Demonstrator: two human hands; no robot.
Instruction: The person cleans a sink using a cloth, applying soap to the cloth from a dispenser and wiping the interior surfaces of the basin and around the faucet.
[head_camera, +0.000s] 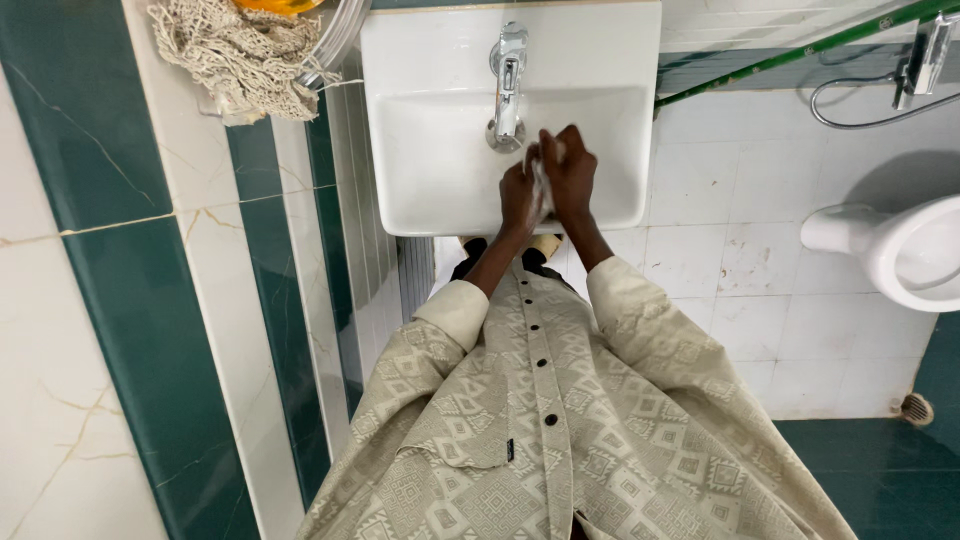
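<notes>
Over the white basin (420, 190), just below the chrome tap (508, 85): left hand (518, 197) and right hand (570, 175) pressed together, both grips closed around a small white lathery thing (543, 185) (soap or foam, too small to tell which). Pale, glistening, mostly hidden between the palms, only a narrow strip showing. To the upper left, a beige net scrubber (240, 55); to the right, a white toilet bowl (915, 250) against the tiled wall.
</notes>
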